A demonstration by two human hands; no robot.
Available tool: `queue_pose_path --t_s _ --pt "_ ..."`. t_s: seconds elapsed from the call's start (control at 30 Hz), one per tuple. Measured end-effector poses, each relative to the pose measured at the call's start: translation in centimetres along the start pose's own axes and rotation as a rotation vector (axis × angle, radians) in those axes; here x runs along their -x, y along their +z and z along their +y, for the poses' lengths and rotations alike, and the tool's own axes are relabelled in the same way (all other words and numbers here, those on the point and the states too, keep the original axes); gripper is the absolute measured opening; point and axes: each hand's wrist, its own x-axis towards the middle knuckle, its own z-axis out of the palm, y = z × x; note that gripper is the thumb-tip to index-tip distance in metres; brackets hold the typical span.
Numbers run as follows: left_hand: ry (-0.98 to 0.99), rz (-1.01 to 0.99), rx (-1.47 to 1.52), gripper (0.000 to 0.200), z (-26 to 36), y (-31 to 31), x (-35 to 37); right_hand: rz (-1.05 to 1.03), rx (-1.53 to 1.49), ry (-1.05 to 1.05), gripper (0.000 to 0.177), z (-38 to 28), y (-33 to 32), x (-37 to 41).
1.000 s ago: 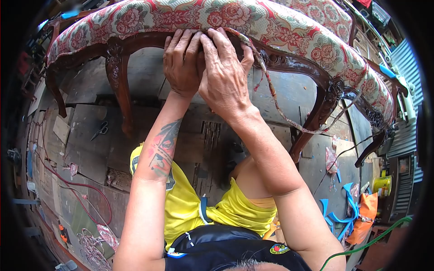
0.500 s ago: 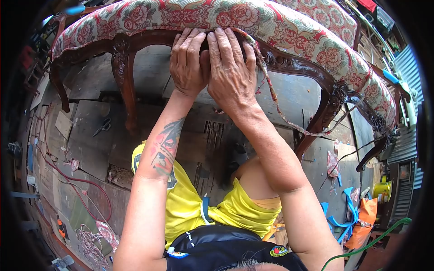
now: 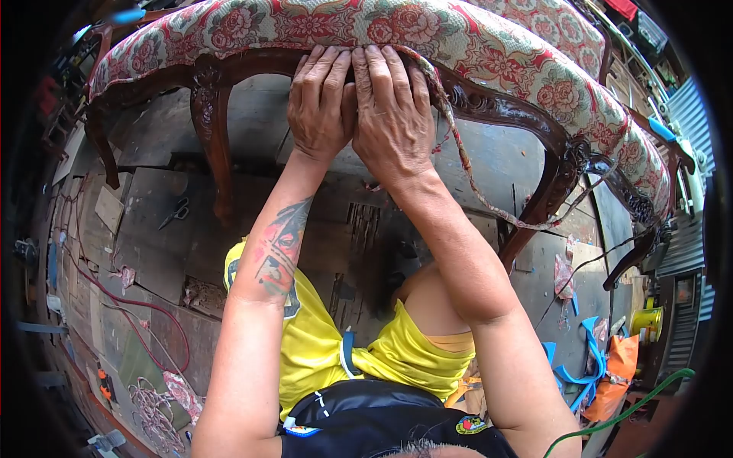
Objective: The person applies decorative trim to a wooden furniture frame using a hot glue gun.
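Head view: the left hand [image 3: 319, 107] and right hand [image 3: 394, 122] lie side by side, fingers close together, at the floral seat [image 3: 427, 24]'s edge, perhaps steadying the cord [image 3: 464, 162], which droops rightward; any pinch, I can't tell.

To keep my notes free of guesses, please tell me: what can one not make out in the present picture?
In the head view:
Anything under the left hand and right hand: hidden by the hands themselves.
Part of the carved rail: hidden behind the hands.
Part of the floral upholstery: cut off by the top edge.
Lettering on the badge: too small.
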Motion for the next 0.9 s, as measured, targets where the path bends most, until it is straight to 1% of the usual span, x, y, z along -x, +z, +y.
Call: queue_pose_path --t_s 0.13,0.3,0.5,0.57,0.7,0.77,0.9 --pt "0.019 0.001 -0.008 0.034 -0.16 -0.06 -0.01 -0.003 0.012 -0.008 0.057 0.05 0.02 -0.02" --pt "-0.003 0.015 0.019 0.034 0.01 -0.14 -0.31 0.015 0.063 -0.038 0.058 0.17 0.05 -0.07" --pt "-0.001 -0.007 0.001 0.034 -0.11 -0.26 -0.12 0.009 0.041 -0.030 0.058 0.08 0.02 -0.03" --pt "0.000 -0.011 0.006 0.034 -0.16 -0.29 -0.01 0.015 -0.003 -0.004 0.063 -0.01 0.20 0.08" --pt "0.011 -0.012 -0.046 0.035 -0.11 -0.35 0.14 0.007 0.039 -0.025 0.060 0.01 -0.04 0.05" --pt "0.013 -0.015 -0.066 0.035 -0.13 -0.29 0.21 0.006 -0.025 -0.001 0.064 -0.08 0.01 0.04" --pt "-0.023 0.021 0.004 0.034 -0.12 0.14 0.46 0.013 -0.028 -0.003 0.065 -0.15 0.11 0.08"
